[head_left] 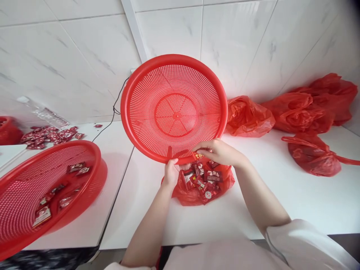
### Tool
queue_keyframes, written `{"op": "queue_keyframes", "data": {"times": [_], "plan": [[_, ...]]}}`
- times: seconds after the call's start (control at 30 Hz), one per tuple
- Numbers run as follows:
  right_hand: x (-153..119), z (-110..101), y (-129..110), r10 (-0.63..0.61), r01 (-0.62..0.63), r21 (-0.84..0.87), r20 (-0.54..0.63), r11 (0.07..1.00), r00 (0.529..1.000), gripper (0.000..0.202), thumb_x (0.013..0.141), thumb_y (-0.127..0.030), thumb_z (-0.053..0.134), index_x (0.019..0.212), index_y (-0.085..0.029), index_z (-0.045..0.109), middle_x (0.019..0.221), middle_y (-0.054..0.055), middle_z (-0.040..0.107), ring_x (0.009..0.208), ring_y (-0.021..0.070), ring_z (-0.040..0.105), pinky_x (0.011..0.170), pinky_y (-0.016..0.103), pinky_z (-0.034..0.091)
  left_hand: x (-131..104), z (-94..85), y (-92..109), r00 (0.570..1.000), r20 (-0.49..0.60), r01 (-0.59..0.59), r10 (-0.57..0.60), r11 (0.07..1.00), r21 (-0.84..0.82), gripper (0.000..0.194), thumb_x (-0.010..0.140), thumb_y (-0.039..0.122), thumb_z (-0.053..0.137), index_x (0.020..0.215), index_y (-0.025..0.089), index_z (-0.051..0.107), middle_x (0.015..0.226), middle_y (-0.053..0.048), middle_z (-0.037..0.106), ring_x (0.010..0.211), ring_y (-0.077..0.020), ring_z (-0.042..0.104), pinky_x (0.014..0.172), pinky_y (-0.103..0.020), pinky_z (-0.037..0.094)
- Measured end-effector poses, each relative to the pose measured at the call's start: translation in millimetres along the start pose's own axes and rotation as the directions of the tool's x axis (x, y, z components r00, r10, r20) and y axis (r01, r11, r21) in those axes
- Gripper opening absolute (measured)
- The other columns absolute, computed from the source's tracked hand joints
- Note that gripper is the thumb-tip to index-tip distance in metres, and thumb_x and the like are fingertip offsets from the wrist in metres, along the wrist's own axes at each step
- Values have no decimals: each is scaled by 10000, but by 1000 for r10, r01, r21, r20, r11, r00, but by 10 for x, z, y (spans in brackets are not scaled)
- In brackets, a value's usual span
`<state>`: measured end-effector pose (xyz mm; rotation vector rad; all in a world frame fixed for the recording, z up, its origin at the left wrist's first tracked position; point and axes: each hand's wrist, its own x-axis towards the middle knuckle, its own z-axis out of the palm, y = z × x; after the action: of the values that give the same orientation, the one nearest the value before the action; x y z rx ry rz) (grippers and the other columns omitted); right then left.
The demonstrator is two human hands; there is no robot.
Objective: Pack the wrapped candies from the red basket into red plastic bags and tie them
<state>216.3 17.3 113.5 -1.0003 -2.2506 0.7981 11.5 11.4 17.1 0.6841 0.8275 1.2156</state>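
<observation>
In front of me a red plastic bag (188, 198) lies open on the white table, with several small dark-red candy packets (213, 176) inside. My left hand (171, 174) is closed at the bag's left edge, thumb up, just below the rim of a large red mesh basket (174, 80); the bag's film seems to be in its fingers. Between the fingers and thumb of my right hand (221, 152) is a red candy packet (198, 155) with yellow lettering, above the bag's far side. The basket is tilted towards me, and no packets show in it.
At left, a second red mesh basket (97, 157) holds several packets. Behind it are a heap of small red packets (47, 135) and a clear plastic container (47, 114). A black cable (114, 109) runs down the tiled wall. Red bags (250, 116) stand at right, one tied (313, 155).
</observation>
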Motion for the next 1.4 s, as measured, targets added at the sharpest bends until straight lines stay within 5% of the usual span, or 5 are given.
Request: {"op": "queue_keyframes", "data": {"times": [0.3,0.6,0.73,0.9,1.4], "plan": [[-73,-69,92,436,-435,8,-5,900,900,471,912,-564,462,1137,-201,659,1044,103,718,878,238,680,789,362,514,34,-101,128,996,-28,-89,86,990,-110,135,740,292,572,732,167,624,717,-22,696,653,-147,659,568,-254,552],[10,-139,121,537,-88,868,-220,489,814,353,851,-500,605,1002,-183,637,938,63,737,656,149,709,602,252,572,25,-268,363,960,-76,-276,271,958,-78,343,684,390,669,960,215,565,886,-50,675,627,-142,602,443,-204,411],[-47,-226,92,556,-16,883,-282,470,782,343,854,-501,602,988,-187,623,958,68,739,692,157,726,554,209,546,128,-588,626,629,-643,-499,438,861,97,366,796,402,482,1123,253,419,988,-50,632,463,-53,379,401,-185,229],[-99,-268,74,541,-30,802,-374,597,753,411,857,-558,561,1047,-195,591,1092,101,710,809,194,735,639,249,556,105,-911,869,326,-761,-594,561,748,296,450,764,301,403,1199,287,290,988,-21,540,479,-57,321,439,-204,207],[-181,-336,-3,514,-22,786,-382,618,769,391,868,-535,562,1018,-179,619,1063,107,713,760,192,734,608,250,536,106,-651,672,404,-566,-646,719,662,379,274,805,410,524,996,239,428,727,35,550,423,-64,359,422,-208,214]]}}
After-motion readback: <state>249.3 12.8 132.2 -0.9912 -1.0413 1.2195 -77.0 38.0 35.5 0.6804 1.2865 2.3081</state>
